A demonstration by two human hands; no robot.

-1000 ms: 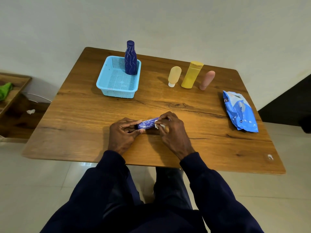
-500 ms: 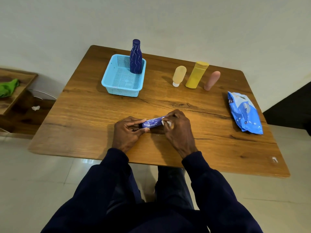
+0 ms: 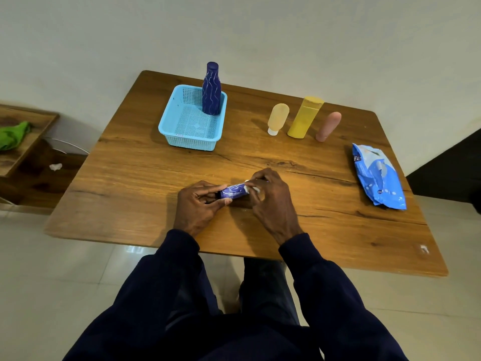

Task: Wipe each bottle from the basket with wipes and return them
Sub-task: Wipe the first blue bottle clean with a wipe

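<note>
A small blue bottle is held sideways over the near middle of the table, one end gripped in the person's left hand while the right hand pinches a white wipe against the other end. Of five bottles counted, a dark-blue bottle stands in the single basket, and a pale orange bottle, a yellow bottle and a pink bottle stand in a row outside it. Returns appear mostly ahead, though which bottles are already wiped cannot be told. One pack of wipes lies near the table's right edge.
</note>
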